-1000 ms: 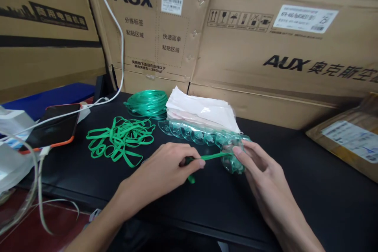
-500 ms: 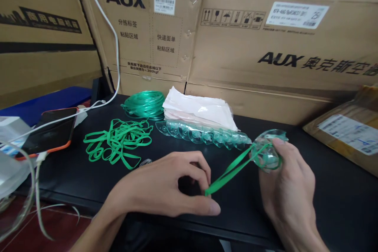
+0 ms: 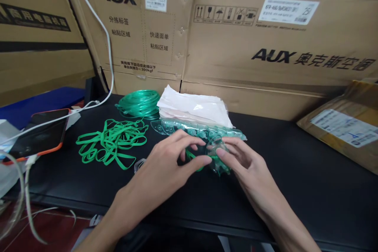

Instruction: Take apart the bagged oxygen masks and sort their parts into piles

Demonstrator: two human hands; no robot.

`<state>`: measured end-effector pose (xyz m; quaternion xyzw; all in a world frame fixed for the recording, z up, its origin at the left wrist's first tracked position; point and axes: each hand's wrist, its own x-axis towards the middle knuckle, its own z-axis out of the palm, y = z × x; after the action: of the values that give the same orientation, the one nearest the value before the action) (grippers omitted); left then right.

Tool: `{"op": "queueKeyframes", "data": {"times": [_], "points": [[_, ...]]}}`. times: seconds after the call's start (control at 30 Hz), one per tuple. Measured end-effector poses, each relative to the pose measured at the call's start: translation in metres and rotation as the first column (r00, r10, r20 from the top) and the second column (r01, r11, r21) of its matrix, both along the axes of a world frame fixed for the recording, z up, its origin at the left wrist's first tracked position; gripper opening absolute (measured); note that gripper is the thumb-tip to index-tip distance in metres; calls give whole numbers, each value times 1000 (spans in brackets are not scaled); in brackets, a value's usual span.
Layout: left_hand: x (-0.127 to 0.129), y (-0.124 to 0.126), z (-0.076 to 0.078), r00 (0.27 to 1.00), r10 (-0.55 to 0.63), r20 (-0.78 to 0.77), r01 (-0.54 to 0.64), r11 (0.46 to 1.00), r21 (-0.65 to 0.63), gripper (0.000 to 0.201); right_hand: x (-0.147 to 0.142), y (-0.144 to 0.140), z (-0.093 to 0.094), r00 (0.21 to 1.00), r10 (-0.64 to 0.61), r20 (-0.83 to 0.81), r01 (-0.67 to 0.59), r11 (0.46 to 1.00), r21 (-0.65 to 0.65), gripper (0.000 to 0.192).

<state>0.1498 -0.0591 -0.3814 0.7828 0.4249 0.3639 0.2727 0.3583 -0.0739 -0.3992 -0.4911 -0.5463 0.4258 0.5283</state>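
Hands are meeting over the middle of the black desk (image 3: 295, 173), just in front of the row of nested clear masks (image 3: 195, 130). The left hand (image 3: 165, 169) is pinching a green elastic strap (image 3: 193, 157) between thumb and fingertips; the right hand (image 3: 245, 165) is gripping a single clear green-tinted mask (image 3: 218, 157) with thumb and forefinger, remaining fingers spread beneath it. The mask is sitting between both hands, slightly above the desk surface, touching the strap.

Risk assessment, as a judgement only:
- The strap is appearing stretched and thin; if the pinch is loosening, it is likely snapping back toward the fingers or out of the mask edge
- The mask shell is looking soft and flexible; excessive squeezing is possibly deforming it or tearing the strap hole, which is too small to confirm here
- The hands are working just beside the mask row, so a wide movement is risking knocking that row or the white packets (image 3: 195, 106) stacked behind it
- The loose pile of green straps (image 3: 110, 143) is lying near the left forearm and is likely tangling if dragged
- The phone (image 3: 38, 134) and its white cable (image 3: 103, 47) are resting at the desk's left edge, near that pile

Legible writing: the cardboard boxes (image 3: 265, 47) are carrying "AUX" in bold black letters twice, Chinese characters beside the right-hand logo, a row of handling symbols, "≤300kgf" in a printed line, and white barcode labels whose fine text is too small to read. A coil of green tubing (image 3: 138, 104) is lying behind the straps
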Motion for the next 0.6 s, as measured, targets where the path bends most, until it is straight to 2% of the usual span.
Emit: {"op": "queueKeyframes", "data": {"times": [0.13, 0.23, 0.33, 0.47, 0.53, 0.6], "points": [[10, -7, -7, 991, -131, 5, 131, 991, 24, 6, -3, 1, 1, 995, 70, 65, -72, 997, 18, 30], [8, -9, -10, 985, -170, -7, 170, 985, 37, 11, -3, 0, 4, 990, 108, 90, -106, 994, -24, 32], [-1, -6, -7, 988, -137, -65, 140, 989, 55, 13, 1, 0, 7, 996, 35, 83, -31, 999, -42, 36], [-14, 2, -3, 986, -9, -165, 24, 996, 88, 16, 11, 3, 8, 987, -162, 13, 163, 986, -33, 40], [-16, 3, -2, 982, 3, -187, 15, 995, 94, 17, 14, 4, 8, 982, -186, 3, 186, 982, -26, 40], [-13, 1, -3, 985, -6, -174, 23, 995, 95, 13, 12, 4, 7, 988, -152, 41, 153, 988, -15, 40]]}}
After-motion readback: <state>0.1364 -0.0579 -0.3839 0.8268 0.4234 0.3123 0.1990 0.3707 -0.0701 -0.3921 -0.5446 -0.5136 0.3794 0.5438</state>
